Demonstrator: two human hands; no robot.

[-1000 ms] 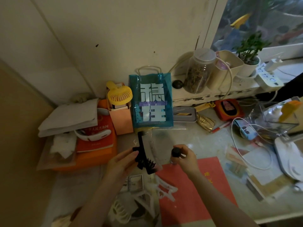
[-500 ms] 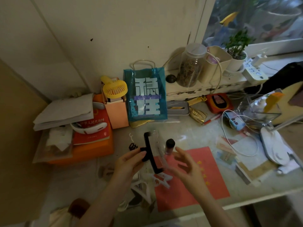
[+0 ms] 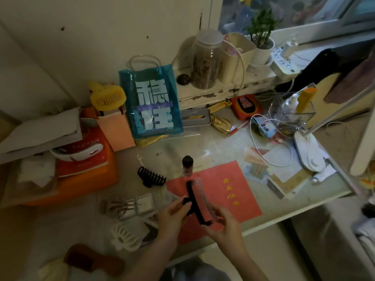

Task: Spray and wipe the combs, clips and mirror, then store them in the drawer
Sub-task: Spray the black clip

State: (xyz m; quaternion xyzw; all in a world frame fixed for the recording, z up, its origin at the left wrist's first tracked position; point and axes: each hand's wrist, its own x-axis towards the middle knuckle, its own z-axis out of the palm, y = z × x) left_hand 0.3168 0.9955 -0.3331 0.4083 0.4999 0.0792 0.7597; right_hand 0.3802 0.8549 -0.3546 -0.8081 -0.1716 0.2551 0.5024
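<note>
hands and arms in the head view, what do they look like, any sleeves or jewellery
Two bare forearms come up from the bottom edge. No sleeve, watch or glove shows on either. The left hand and right hand show no ring that can be made out in the dim light.

Two bare forearms enter from about 6 o'clock, no sleeves, watch or bracelet showing on either. The left hand (image 3: 172, 212) and right hand (image 3: 224, 227) wear no rings or gloves. Fingernails look short and unpainted, though the light is dim.
</note>
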